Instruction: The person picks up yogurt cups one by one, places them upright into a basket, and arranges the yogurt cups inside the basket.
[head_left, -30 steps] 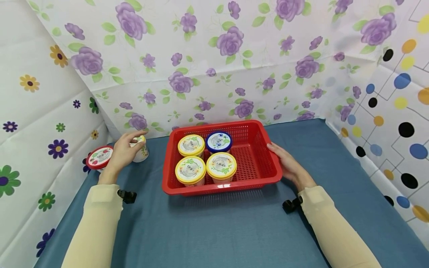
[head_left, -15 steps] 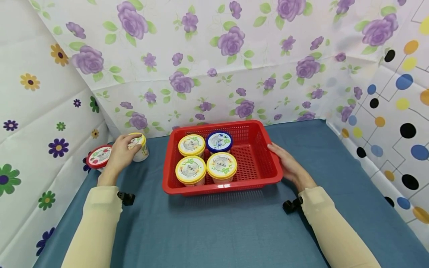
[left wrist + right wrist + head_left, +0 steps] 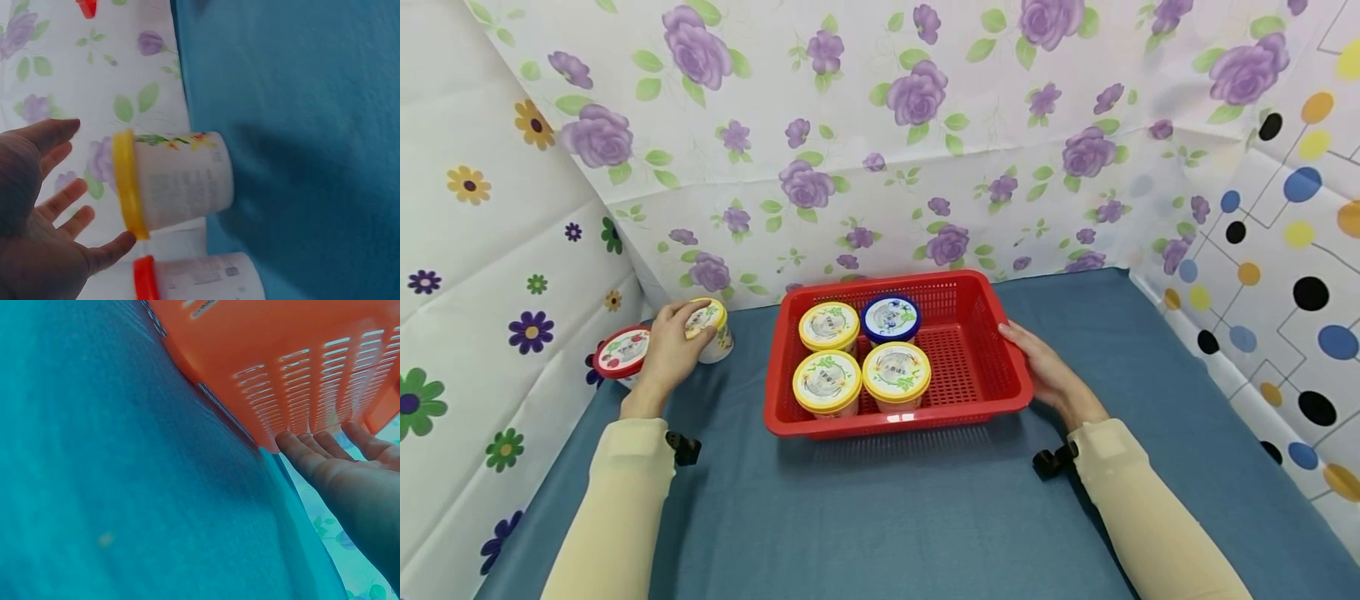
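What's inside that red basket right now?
Inside the red basket stand three yellow-lidded tubs and one blue-lidded tub. Bare mesh floor shows near the right hand. The lids hide the tubs' contents; floor beneath the tubs is covered.

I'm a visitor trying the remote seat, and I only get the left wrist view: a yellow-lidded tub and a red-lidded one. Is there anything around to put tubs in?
Observer: Yes, a red basket, off to the right of your yellow-lidded tub.
Operator: Is anything in it?
Observer: Four things: three yellow-lidded tubs and one blue-lidded tub.
Operator: And beyond that?
Observer: The right grip rests against the basket's right end.
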The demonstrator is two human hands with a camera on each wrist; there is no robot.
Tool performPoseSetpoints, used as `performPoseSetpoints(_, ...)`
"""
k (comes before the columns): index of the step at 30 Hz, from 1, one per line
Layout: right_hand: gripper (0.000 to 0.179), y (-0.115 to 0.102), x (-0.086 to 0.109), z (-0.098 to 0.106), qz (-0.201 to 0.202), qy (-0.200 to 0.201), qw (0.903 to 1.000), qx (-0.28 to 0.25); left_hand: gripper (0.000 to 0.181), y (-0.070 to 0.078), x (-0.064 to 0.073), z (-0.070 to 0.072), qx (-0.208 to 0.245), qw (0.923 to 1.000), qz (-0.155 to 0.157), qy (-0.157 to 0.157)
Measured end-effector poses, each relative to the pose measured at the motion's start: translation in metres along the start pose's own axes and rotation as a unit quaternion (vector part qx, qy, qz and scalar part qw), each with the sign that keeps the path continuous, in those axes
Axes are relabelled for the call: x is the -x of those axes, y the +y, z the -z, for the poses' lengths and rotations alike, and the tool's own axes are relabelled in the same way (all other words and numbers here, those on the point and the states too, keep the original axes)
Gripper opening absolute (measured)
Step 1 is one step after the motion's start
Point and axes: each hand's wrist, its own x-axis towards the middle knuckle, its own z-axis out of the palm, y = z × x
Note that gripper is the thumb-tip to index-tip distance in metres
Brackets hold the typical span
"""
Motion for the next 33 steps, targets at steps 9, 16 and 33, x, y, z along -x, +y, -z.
performPoseSetpoints(9, 0.058, 0.000, -0.001, 0.001, 0.004, -0.002, 1.0000, 0.001, 0.059, -0.015, -0.005, -0.008, -0.014, 0.9998, -0.001, -0.010)
performPoseSetpoints(16, 0.058, 0.001, 0.000, 0.002, 0.001, -0.003, 1.0000, 0.001, 0.058, -0.018, -0.005, -0.013, -0.016, 0.9998, -0.003, -0.008)
performPoseSetpoints(33, 0.058, 0.001, 0.001, 0.001, 0.005, -0.012, 0.9999, -0.007, 0.065, -0.027, -0.010, -0.023, 0.020, 0.9984, 0.053, -0.005)
